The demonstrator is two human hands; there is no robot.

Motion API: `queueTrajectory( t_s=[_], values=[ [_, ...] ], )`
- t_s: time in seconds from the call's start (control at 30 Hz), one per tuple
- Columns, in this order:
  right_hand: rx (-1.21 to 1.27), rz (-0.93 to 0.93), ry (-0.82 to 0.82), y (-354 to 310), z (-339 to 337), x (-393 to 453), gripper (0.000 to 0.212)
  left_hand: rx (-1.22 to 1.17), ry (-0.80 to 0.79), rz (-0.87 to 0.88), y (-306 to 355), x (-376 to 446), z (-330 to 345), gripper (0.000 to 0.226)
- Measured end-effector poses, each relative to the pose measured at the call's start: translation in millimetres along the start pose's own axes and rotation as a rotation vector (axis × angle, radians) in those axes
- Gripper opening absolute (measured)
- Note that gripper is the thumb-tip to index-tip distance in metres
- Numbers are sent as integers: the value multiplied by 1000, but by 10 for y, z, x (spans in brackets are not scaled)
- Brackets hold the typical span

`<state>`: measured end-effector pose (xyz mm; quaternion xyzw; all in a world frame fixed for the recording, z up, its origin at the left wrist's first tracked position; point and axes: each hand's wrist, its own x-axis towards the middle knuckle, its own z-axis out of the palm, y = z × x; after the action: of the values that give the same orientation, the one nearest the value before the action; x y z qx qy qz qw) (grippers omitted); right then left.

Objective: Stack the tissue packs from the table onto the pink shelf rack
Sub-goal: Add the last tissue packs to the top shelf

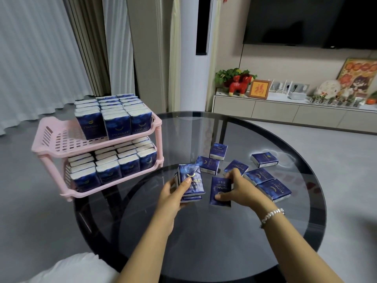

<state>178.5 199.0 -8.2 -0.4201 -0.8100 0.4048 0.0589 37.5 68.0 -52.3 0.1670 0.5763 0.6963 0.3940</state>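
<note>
Your table (234, 252) is dark smoked glass — glossy, smooth, throwing back pale reflections. The tissue packs (265, 159) wear shiny, slightly crinkled blue plastic film. At ten o'clock, the pink shelf rack (53, 137) looks like matt moulded plastic with slotted trays. Your bracelet (272, 215) shows pearly, glossy beads.

You are in a home living room. A wall-mounted television (310, 19) hangs above a low cabinet (285, 113) with ornaments, and long curtains (51, 48) hang at your left.
</note>
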Motion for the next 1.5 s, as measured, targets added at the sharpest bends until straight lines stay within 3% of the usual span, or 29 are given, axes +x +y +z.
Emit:
queueTrajectory(
  t_s=[0.1, 0.3, 0.47, 0.63, 0.93, 1.1, 1.27, 1.4, 1.5],
  values=[
    [287, -60, 36, -20, 61, -72, 51, -12, 8, 0, -13, 7, 2, 49],
    [839, -66, 344, -142, 201, -129, 30, -18, 15, 15, -42, 12, 8, 52],
    [1036, -100, 318, -301, 317, -123, 39, 27, 6, 38, -54, 1, 2, 66],
    [1180, -109, 320, -383, 490, -101, 17, 2, 6, 74, -42, -22, 2, 77],
    [970, -147, 274, -348, 694, -117, 20, -20, -16, 104, -22, -3, 3, 85],
    [868, -224, 42, -262, 541, -66, 17, 8, -26, 71, 34, 0, -72, 107],
    [910, -264, -443, -253, 311, 33, 64, 135, -159, 103, 165, -83, -266, 94],
    [732, -299, -562, -339, 315, 91, 86, 208, -304, 117, 268, -180, -513, 99],
    [557, -351, -556, -420, 405, 105, 92, 390, -324, 103, 308, -240, -715, 106]
  ],
)
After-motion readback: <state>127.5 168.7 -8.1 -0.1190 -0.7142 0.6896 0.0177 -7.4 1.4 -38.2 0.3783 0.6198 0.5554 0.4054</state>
